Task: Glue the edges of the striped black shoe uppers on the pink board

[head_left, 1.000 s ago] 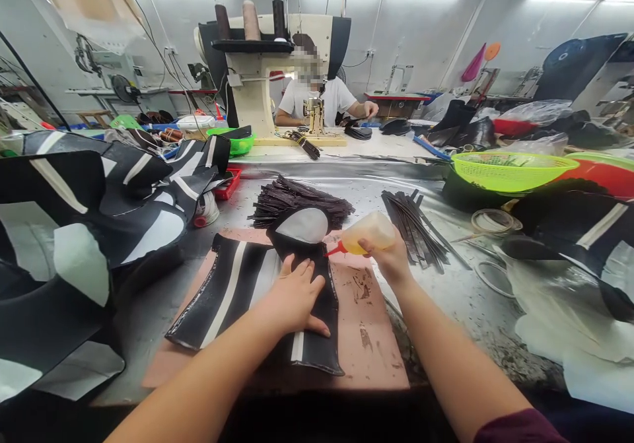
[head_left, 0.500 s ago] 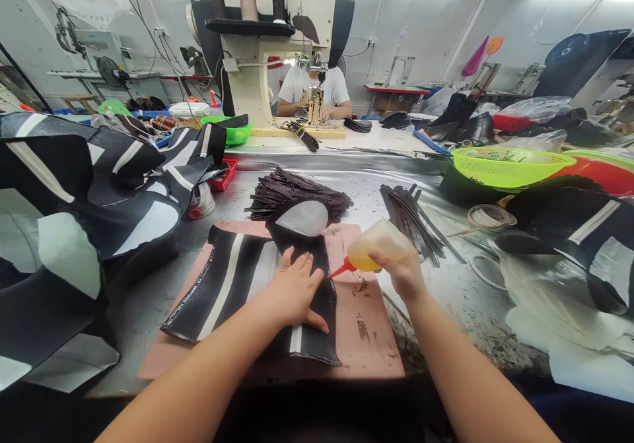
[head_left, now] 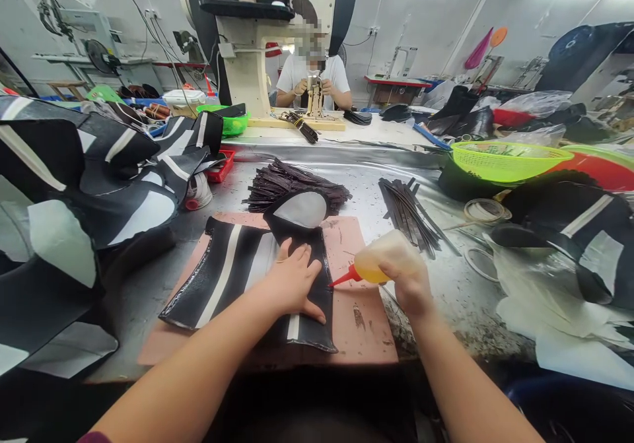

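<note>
A black boot upper [head_left: 250, 248] with pale strips lies flat on a pink board [head_left: 369, 337]. My left hand [head_left: 294, 281] rests on it with the fingers spread, pressing near its right side. In my right hand [head_left: 409, 281] is a tilted squeeze bottle [head_left: 374, 268] of yellow liquid, probably glue. Its red nozzle [head_left: 344, 276] points left, with the tip at the right edge of the upper. A shiny wet-looking line runs along the left edge of the piece. Part of the upper is hidden beneath my left hand and forearm.
Bundled dark strips [head_left: 292, 182] lie behind the board, and thinner strips [head_left: 409, 212] to the right. More black uppers [head_left: 119, 179] are heaped at left. A green basket [head_left: 510, 166] stands at right. A co-worker [head_left: 314, 80] sits behind a sewing machine [head_left: 242, 73].
The bottle's nozzle has moved a little down along the right edge of the upper. My left hand keeps its place on the piece. The view has shifted slightly.
</note>
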A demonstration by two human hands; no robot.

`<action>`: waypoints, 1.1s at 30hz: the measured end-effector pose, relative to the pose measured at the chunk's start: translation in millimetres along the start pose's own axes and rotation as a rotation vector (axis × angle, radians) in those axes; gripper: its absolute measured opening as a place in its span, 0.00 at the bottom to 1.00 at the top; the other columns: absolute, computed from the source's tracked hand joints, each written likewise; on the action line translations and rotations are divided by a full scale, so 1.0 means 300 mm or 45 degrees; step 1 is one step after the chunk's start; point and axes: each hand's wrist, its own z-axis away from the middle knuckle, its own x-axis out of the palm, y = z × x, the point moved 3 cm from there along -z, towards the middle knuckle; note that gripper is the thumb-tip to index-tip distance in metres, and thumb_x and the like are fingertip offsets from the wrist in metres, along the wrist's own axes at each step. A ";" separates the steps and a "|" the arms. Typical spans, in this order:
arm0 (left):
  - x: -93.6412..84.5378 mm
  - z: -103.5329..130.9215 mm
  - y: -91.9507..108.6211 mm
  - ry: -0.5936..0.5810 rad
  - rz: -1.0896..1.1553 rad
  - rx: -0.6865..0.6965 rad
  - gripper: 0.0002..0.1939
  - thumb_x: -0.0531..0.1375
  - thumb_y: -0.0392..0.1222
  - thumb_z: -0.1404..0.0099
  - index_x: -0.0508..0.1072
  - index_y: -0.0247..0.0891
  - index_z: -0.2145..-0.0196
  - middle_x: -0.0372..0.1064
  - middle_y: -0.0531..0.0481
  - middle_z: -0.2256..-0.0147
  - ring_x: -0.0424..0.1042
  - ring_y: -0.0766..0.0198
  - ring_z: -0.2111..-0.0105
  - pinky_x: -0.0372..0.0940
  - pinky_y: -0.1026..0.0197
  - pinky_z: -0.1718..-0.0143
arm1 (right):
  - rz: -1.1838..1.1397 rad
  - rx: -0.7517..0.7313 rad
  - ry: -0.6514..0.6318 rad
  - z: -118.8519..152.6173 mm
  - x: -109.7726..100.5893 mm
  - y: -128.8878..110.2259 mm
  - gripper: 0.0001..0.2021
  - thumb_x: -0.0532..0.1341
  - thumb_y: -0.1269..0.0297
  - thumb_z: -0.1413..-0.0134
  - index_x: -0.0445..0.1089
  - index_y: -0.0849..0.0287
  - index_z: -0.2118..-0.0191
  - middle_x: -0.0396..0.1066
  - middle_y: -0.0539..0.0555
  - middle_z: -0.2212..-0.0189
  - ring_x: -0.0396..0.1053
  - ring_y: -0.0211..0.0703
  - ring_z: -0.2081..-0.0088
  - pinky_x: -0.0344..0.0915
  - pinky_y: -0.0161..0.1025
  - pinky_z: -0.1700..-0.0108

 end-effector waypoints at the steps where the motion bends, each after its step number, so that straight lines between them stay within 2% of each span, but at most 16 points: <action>1: 0.001 -0.001 0.000 -0.002 -0.008 0.001 0.46 0.56 0.72 0.57 0.65 0.29 0.53 0.52 0.22 0.44 0.49 0.43 0.41 0.32 0.38 0.42 | 0.009 -0.014 0.021 0.011 -0.009 0.004 0.19 0.68 0.56 0.64 0.68 0.60 0.65 0.69 0.53 0.71 0.69 0.46 0.69 0.68 0.41 0.71; 5: 0.007 -0.001 0.000 -0.009 -0.006 0.008 0.46 0.55 0.72 0.55 0.64 0.29 0.52 0.52 0.23 0.44 0.48 0.44 0.40 0.31 0.39 0.42 | 0.003 -0.046 0.054 0.043 -0.025 0.015 0.17 0.68 0.58 0.62 0.68 0.60 0.65 0.70 0.53 0.70 0.69 0.47 0.67 0.69 0.42 0.67; 12: 0.009 -0.002 0.003 -0.042 -0.015 0.007 0.50 0.55 0.73 0.58 0.62 0.27 0.49 0.50 0.22 0.43 0.46 0.43 0.40 0.28 0.39 0.42 | -0.043 -0.096 0.067 0.084 -0.038 0.001 0.14 0.67 0.59 0.59 0.70 0.59 0.65 0.70 0.52 0.69 0.70 0.45 0.67 0.68 0.40 0.67; 21: 0.020 0.001 0.001 -0.153 -0.019 0.038 0.58 0.55 0.74 0.60 0.54 0.24 0.42 0.41 0.22 0.40 0.39 0.43 0.38 0.20 0.39 0.43 | -0.074 -0.042 0.066 0.143 -0.055 0.029 0.16 0.68 0.60 0.60 0.70 0.59 0.62 0.71 0.53 0.68 0.70 0.45 0.66 0.67 0.41 0.62; 25: 0.024 0.000 0.006 -0.120 -0.033 0.038 0.58 0.55 0.74 0.60 0.55 0.24 0.43 0.42 0.23 0.40 0.40 0.43 0.38 0.20 0.40 0.43 | -0.087 0.028 -0.038 0.170 -0.055 0.026 0.16 0.68 0.60 0.60 0.70 0.60 0.63 0.71 0.54 0.70 0.70 0.45 0.67 0.68 0.41 0.64; 29: 0.028 -0.001 0.007 -0.134 -0.039 0.036 0.58 0.55 0.74 0.61 0.55 0.26 0.43 0.42 0.23 0.40 0.40 0.44 0.38 0.19 0.41 0.43 | -0.093 0.009 0.089 0.181 -0.072 0.018 0.17 0.69 0.61 0.62 0.69 0.60 0.63 0.71 0.54 0.68 0.70 0.45 0.65 0.68 0.40 0.62; 33: 0.030 -0.002 0.005 -0.125 -0.038 0.039 0.57 0.55 0.74 0.60 0.55 0.27 0.43 0.42 0.24 0.40 0.40 0.45 0.38 0.20 0.41 0.43 | -0.139 0.108 -0.003 0.208 -0.075 0.023 0.17 0.69 0.60 0.64 0.70 0.58 0.64 0.72 0.52 0.71 0.70 0.44 0.69 0.68 0.39 0.66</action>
